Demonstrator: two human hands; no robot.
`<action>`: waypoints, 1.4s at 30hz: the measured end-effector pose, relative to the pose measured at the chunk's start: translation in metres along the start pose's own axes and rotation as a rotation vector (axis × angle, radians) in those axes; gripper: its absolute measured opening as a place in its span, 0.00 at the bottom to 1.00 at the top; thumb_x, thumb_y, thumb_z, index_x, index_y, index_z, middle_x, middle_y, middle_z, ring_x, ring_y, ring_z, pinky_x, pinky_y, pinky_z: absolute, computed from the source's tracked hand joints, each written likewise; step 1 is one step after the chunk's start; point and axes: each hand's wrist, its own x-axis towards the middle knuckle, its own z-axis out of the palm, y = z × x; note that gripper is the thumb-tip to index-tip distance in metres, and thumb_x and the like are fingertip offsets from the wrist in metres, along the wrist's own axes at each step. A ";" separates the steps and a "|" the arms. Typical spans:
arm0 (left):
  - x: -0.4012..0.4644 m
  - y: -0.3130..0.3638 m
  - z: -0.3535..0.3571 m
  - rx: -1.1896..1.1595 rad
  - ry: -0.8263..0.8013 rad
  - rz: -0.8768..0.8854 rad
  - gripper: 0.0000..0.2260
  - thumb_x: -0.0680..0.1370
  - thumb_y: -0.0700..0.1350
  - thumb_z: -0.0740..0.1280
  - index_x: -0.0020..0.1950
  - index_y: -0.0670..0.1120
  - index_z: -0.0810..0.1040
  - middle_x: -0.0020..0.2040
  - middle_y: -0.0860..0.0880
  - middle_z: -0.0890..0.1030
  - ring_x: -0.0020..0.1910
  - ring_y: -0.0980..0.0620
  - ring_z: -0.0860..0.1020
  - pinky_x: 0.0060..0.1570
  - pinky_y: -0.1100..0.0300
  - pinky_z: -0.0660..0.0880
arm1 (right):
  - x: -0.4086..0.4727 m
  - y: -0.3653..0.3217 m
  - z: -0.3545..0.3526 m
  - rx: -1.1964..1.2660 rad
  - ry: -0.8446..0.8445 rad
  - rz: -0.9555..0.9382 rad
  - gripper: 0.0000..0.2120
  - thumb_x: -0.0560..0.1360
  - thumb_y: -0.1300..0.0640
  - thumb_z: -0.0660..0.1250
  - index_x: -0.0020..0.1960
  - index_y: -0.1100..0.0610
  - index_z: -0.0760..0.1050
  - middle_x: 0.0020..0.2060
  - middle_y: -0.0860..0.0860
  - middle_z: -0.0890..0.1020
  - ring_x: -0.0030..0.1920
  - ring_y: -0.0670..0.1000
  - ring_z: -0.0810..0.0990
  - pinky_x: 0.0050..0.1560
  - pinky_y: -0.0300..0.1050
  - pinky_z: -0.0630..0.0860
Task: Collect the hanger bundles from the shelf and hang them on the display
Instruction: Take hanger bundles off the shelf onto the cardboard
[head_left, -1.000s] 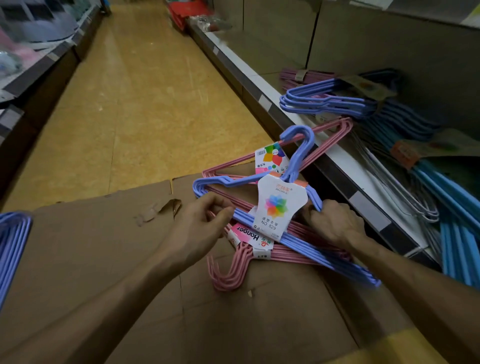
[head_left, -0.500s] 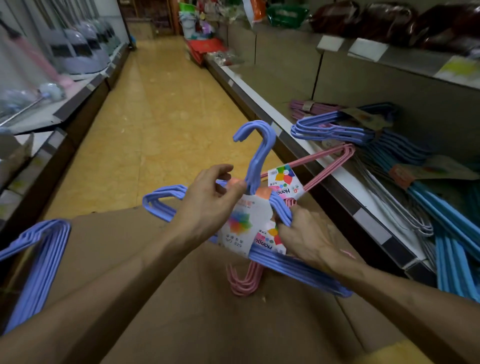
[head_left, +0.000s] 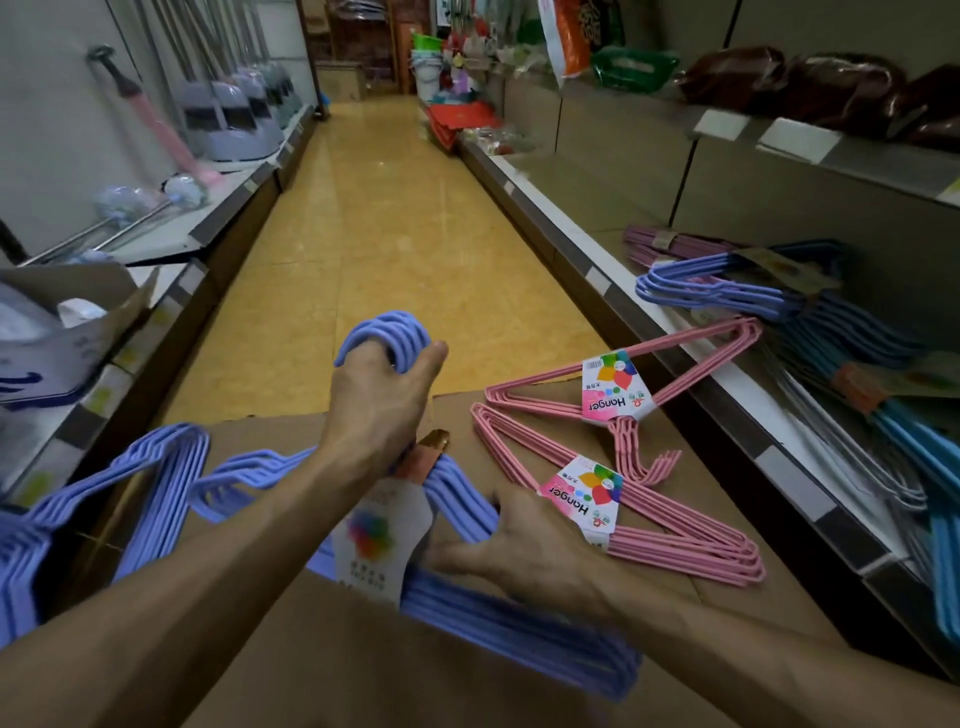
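My left hand (head_left: 382, 402) grips the hooks and neck of a purple hanger bundle (head_left: 519, 623) with a white label, lifted off the cardboard. My right hand (head_left: 524, 551) holds the same bundle at its right shoulder, fingers curled round the wires. Two pink hanger bundles (head_left: 660, 540) (head_left: 675, 358) with "Hanger" labels lie on the cardboard to the right. Another purple bundle (head_left: 104, 499) sits at the left edge. More bundles, purple (head_left: 717, 291) and blue (head_left: 935, 467), lie on the right shelf (head_left: 727, 374).
Flattened cardboard (head_left: 363, 686) covers the surface in front of me. A yellow-floored aisle (head_left: 395, 218) runs ahead between shelves. The left shelf (head_left: 171, 244) carries mops and dustpans. Bags and goods fill the upper right shelf.
The purple bundle has been lifted off the pink bundles and swung left; my left hand has moved up to its hooks. The view has tilted upward, showing more aisle.
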 end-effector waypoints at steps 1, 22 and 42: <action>-0.001 -0.004 -0.007 -0.015 -0.012 -0.008 0.22 0.77 0.57 0.67 0.46 0.36 0.79 0.41 0.40 0.83 0.42 0.45 0.83 0.45 0.44 0.80 | 0.001 -0.002 0.000 0.066 -0.078 0.006 0.28 0.61 0.31 0.75 0.48 0.49 0.73 0.42 0.48 0.79 0.41 0.49 0.79 0.40 0.48 0.76; -0.016 -0.028 -0.073 -0.298 -0.297 -0.080 0.10 0.82 0.48 0.62 0.60 0.51 0.80 0.58 0.52 0.84 0.60 0.53 0.81 0.64 0.43 0.74 | 0.028 -0.029 0.048 0.771 -0.800 -0.016 0.14 0.78 0.69 0.66 0.61 0.59 0.74 0.54 0.52 0.84 0.57 0.49 0.82 0.59 0.47 0.79; -0.022 -0.095 -0.198 0.502 -0.135 -0.199 0.22 0.80 0.62 0.61 0.68 0.50 0.74 0.61 0.49 0.80 0.58 0.51 0.78 0.59 0.51 0.75 | 0.082 -0.077 0.167 0.595 -0.538 -0.165 0.10 0.74 0.70 0.71 0.47 0.56 0.79 0.55 0.59 0.84 0.49 0.52 0.84 0.45 0.42 0.82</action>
